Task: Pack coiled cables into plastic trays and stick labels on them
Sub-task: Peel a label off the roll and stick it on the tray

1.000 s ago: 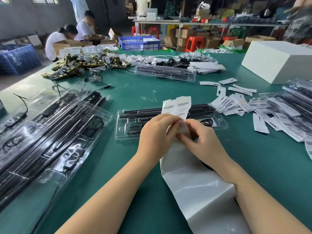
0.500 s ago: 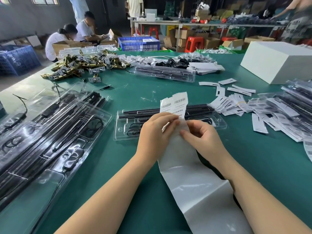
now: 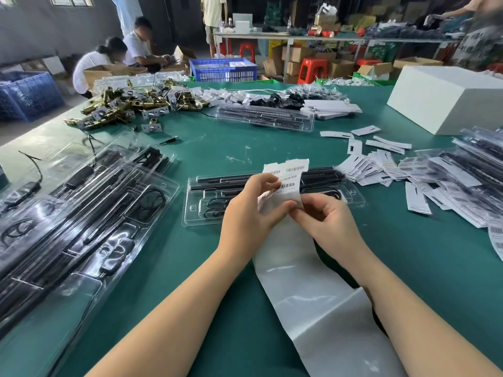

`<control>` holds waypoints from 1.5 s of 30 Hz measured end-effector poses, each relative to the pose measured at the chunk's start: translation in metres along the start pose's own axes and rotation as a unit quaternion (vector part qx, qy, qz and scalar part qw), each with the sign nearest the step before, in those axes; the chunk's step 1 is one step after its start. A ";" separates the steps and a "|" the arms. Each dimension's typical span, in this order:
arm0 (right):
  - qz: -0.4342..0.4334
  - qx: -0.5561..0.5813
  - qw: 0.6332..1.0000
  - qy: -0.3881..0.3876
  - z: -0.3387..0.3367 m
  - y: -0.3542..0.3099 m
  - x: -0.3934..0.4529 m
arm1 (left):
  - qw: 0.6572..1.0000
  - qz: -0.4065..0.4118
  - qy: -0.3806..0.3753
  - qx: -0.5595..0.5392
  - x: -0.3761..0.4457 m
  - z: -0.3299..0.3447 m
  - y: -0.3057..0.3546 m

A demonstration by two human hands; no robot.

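While the left hand (image 3: 249, 213) pinches the label strip (image 3: 285, 183) and the right hand (image 3: 324, 219) nips its backing at the fold, a barcode label could tear or curl back on itself if peeled too sharply, or land crooked. Directly beyond the hands, at twelve o'clock, the clear plastic tray (image 3: 272, 197) lies on the green table (image 3: 217, 148), its long axis running nine to three. From the hands the strip trails toward five o'clock.
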State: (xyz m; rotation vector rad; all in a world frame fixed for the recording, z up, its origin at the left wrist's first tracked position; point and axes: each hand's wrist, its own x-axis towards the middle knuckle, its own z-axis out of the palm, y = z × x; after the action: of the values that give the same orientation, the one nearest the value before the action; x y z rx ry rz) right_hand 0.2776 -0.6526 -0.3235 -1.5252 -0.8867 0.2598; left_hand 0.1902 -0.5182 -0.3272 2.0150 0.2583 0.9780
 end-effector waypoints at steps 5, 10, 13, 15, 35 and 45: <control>-0.017 -0.033 0.999 -0.008 0.000 0.003 0.000 | 0.997 0.056 0.000 0.051 -0.001 0.003 0.000; -0.073 -0.114 0.991 -0.022 -0.002 0.006 -0.002 | 0.996 0.055 0.014 0.073 -0.001 0.001 0.003; -0.104 -0.155 0.982 -0.024 -0.003 0.007 -0.001 | 0.985 0.106 0.023 0.131 0.000 -0.001 0.005; -0.115 -0.176 0.977 -0.021 -0.004 0.009 -0.001 | 0.978 0.131 0.021 0.159 0.001 -0.002 0.006; -0.152 -0.235 0.960 -0.006 -0.005 0.008 0.000 | 0.992 0.042 -0.015 0.121 0.002 -0.004 0.010; -0.155 -0.257 0.954 -0.005 -0.005 0.005 -0.001 | 0.995 0.039 -0.013 0.096 0.003 -0.004 0.009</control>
State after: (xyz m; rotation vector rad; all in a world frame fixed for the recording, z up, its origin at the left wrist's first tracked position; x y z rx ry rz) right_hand 0.2817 -0.6561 -0.3273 -1.8243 -1.2511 -0.2113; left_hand 0.1875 -0.5198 -0.3174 2.2257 0.2704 1.0080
